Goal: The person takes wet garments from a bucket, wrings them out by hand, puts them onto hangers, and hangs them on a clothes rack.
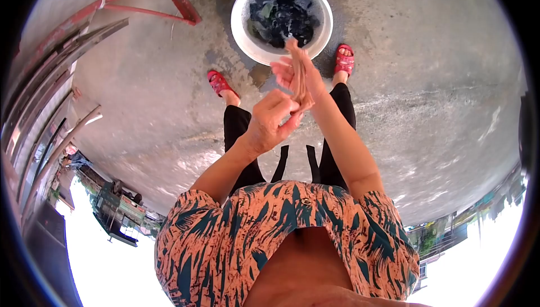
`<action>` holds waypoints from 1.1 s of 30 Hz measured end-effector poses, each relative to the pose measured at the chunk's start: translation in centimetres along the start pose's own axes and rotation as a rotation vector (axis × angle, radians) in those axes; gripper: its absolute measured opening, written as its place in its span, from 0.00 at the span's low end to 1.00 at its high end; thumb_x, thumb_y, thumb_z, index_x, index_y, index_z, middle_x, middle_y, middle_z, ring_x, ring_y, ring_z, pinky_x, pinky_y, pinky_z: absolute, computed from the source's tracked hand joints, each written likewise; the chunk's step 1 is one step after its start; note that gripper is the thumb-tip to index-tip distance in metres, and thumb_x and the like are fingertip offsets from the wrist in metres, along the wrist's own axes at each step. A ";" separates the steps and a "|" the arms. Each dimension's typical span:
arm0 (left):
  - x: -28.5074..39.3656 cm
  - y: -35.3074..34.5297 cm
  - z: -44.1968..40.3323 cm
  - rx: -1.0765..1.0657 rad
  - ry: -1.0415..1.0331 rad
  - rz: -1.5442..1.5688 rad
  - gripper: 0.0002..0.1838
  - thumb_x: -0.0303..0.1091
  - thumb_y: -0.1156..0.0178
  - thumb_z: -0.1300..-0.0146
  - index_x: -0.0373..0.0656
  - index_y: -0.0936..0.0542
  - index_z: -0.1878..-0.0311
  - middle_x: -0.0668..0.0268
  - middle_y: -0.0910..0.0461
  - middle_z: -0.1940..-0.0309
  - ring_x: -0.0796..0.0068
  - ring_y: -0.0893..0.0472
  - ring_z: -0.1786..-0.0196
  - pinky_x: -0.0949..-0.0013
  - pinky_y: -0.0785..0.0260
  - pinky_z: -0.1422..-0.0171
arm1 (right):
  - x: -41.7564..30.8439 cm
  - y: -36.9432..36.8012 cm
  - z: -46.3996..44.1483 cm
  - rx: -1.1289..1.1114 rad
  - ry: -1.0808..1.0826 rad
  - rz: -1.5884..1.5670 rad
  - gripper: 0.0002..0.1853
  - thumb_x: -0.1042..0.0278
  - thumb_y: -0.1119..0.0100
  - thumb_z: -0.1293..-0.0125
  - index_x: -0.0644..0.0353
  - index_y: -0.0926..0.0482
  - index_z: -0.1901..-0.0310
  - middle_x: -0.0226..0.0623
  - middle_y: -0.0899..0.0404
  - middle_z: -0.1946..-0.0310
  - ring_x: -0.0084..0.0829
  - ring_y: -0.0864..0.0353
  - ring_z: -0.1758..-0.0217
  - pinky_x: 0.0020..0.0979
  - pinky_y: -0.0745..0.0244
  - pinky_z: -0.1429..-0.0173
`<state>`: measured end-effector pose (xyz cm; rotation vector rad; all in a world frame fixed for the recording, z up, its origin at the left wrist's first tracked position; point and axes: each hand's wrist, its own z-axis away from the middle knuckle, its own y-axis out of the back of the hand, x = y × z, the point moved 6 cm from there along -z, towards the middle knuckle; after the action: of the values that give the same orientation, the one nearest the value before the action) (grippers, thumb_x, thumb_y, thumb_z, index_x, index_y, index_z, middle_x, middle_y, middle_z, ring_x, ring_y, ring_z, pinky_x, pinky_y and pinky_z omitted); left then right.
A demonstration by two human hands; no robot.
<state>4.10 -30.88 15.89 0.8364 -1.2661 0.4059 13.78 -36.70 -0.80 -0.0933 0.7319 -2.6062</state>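
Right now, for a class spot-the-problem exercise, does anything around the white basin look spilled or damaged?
Yes, mildly: dark, wet-looking patches mark the concrete floor beside the basin, perhaps splashed water. The basin looks upright and unbroken.

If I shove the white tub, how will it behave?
Probably heavy for its size: the tub holds water and soaked-looking dark cloth. It may slosh, being open-topped. It might slide a little, as the floor beside it looks damp.

Head-worn wide-angle view, from above, facing steeply down, close
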 end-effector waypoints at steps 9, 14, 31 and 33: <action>-15.1 0.9 -2.6 0.225 0.402 -0.092 0.25 0.26 0.42 0.38 0.41 0.33 0.37 0.53 0.22 0.50 0.62 0.20 0.59 0.63 0.28 0.49 | -3.2 4.3 -3.5 0.075 0.193 0.165 0.08 0.71 0.54 0.28 0.62 0.27 0.52 0.34 0.22 0.71 0.22 0.27 0.74 0.23 0.27 0.69; -29.4 -2.9 -10.8 0.198 0.191 -0.503 0.25 0.30 0.41 0.40 0.44 0.31 0.38 0.48 0.23 0.49 0.48 0.21 0.50 0.52 0.30 0.45 | -4.0 4.6 -3.1 0.134 0.299 0.302 0.08 0.68 0.51 0.29 0.62 0.26 0.54 0.31 0.23 0.71 0.20 0.27 0.73 0.22 0.29 0.67; -5.0 8.4 -1.5 0.308 0.502 0.076 0.03 0.26 0.48 0.33 0.37 0.27 0.63 0.64 0.33 0.77 0.80 0.34 0.74 0.74 0.38 0.68 | -12.6 -2.6 -6.0 0.549 1.028 1.691 0.19 0.67 0.43 0.37 0.65 0.28 0.47 0.47 0.21 0.64 0.41 0.21 0.60 0.37 0.26 0.51; 0.3 10.2 -0.1 0.313 0.469 -0.009 0.05 0.27 0.46 0.33 0.34 0.27 0.61 0.70 0.32 0.73 0.84 0.34 0.65 0.77 0.37 0.57 | -10.9 -2.1 -4.8 0.383 1.070 1.526 0.24 0.68 0.39 0.42 0.62 0.29 0.43 0.54 0.24 0.55 0.51 0.24 0.53 0.42 0.28 0.46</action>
<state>-2.72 -24.24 19.48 0.9407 -0.7720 0.7588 22.04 -28.17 -3.31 1.4199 0.2743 -1.0659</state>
